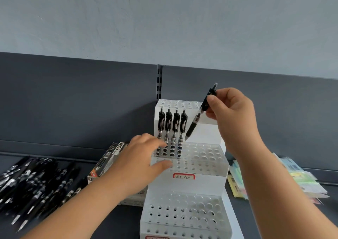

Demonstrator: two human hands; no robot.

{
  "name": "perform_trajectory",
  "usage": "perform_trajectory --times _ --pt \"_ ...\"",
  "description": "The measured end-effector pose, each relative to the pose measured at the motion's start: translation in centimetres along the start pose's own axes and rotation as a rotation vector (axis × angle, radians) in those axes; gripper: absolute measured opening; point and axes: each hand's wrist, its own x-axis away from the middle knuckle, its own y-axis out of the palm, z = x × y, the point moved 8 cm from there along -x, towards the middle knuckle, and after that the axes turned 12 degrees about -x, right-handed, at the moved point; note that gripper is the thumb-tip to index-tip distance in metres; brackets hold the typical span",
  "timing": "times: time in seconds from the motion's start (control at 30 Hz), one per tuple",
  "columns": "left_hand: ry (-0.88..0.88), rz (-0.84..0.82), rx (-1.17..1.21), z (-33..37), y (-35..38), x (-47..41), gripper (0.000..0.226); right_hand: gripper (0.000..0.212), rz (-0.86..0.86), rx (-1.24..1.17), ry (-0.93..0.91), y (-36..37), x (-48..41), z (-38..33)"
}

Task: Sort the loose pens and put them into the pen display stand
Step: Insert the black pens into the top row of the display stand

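Observation:
A white tiered pen display stand with rows of round holes stands on the dark shelf. Several black pens stand upright in the back row of its middle tier. My right hand pinches the top of another black pen, held tilted with its tip just above the middle tier, to the right of the standing pens. My left hand rests with spread fingers on the left edge of that tier. A heap of loose black pens lies at the far left.
A pen box labelled HO35 lies between the heap and the stand, partly under my left arm. A stack of pastel paper pads sits right of the stand. A dark back panel with a slotted upright rises behind.

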Motion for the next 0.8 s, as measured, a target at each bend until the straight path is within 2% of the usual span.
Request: perform_trajectory --times 0.07,0.2,0.4,0.7,0.8 --pt "0.068 -0.008 -0.095 0.3 0.4 0.1 0.056 0.006 -0.019 0.099 -0.04 0.6 0.0 0.1" --pt "0.13 0.015 -0.172 0.4 0.6 0.2 0.057 0.003 -0.065 0.241 -0.043 1.8 0.2 1.5" --pt "0.164 0.035 -0.21 0.6 0.5 0.3 0.053 0.011 -0.147 0.471 0.065 2.5 1.1 5.4" --pt "0.16 0.039 -0.201 0.7 0.6 0.2 0.052 0.016 -0.157 0.502 0.092 2.4 1.2 5.8" --pt "0.131 0.049 -0.196 0.3 0.1 0.5 0.057 0.019 -0.093 0.476 0.073 1.6 1.4 5.1"
